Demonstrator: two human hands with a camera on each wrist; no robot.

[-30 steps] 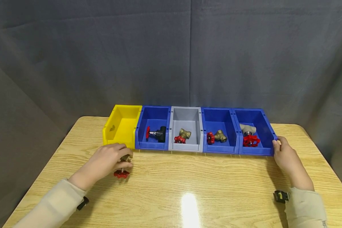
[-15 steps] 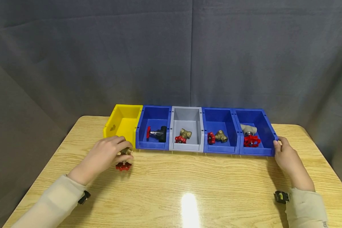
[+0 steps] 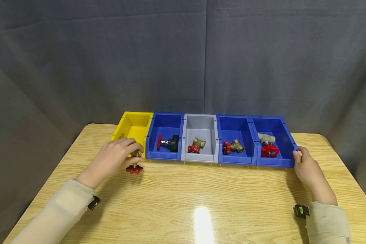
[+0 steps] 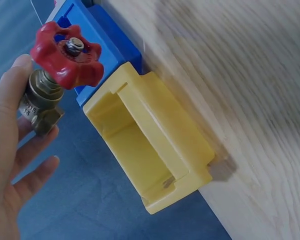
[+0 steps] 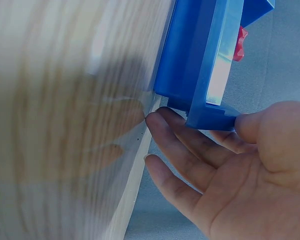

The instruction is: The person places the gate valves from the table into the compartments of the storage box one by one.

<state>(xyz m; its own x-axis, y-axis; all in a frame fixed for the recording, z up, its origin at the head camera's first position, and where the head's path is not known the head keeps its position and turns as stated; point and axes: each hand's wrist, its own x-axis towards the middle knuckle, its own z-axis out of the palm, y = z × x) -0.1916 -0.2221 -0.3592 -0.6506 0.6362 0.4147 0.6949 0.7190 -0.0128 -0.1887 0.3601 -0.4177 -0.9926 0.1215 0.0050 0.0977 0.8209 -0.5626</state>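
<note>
My left hand (image 3: 114,157) grips a brass valve (image 4: 42,97) by its body, thumb on one side and fingers on the other. Its red handwheel (image 3: 134,169) hangs lowest in the head view and faces the camera in the left wrist view. Valve and hand are at the front edge of the yellow bin (image 3: 137,114), which holds no valve. At the row's other end my right hand (image 3: 308,171) pinches the front corner of the rightmost blue bin (image 5: 202,65). The thumb lies on the rim with fingers below. Inside it rests a light grey valve (image 3: 266,139) with a red handwheel.
The bins stand side by side along the table's back. A black valve (image 3: 171,143) lies in the left blue bin, a brass valve (image 3: 199,143) in the grey bin (image 3: 200,158), another brass valve (image 3: 236,145) in the blue bin beside it. A grey curtain (image 3: 183,61) hangs behind.
My left hand has moved away from me with the brass valve, up to the yellow bin's front edge. The right hand stays on the blue bin's corner.
</note>
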